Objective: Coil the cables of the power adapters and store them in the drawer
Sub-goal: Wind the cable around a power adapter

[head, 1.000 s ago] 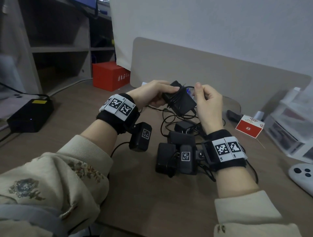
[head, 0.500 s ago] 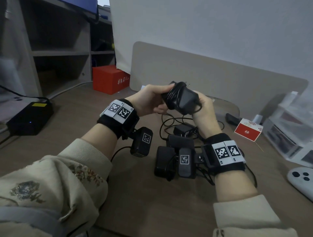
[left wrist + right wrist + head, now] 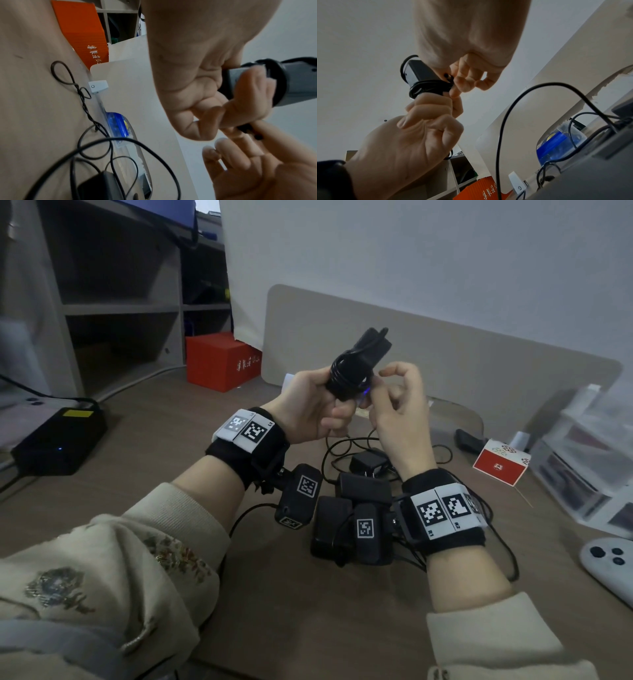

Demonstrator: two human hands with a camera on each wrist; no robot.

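My left hand (image 3: 310, 402) grips a black power adapter (image 3: 364, 356) by its lower end and holds it upright above the desk. Its cable (image 3: 342, 371) is coiled tightly round the body. My right hand (image 3: 390, 397) pinches the cable's free end right beside the coil. From the right wrist, the plug tip (image 3: 447, 76) shows between my fingertips (image 3: 462, 83) against the adapter (image 3: 421, 73). The left wrist view shows the wound adapter (image 3: 300, 83) in my curled fingers (image 3: 248, 94). Several more black adapters (image 3: 363, 491) lie below my wrists with loose cables (image 3: 342, 446).
A beige divider panel (image 3: 445, 364) stands behind the desk. A red box (image 3: 219, 364) and a black power brick (image 3: 58, 436) sit at the left. On the right are a small red-and-white box (image 3: 500, 463), a clear plastic drawer unit (image 3: 589, 467) and a white controller (image 3: 609, 563).
The wrapped adapter has risen and turned upright in my left hand. My right hand has left the adapter's body and now pinches the cable end at the coil.
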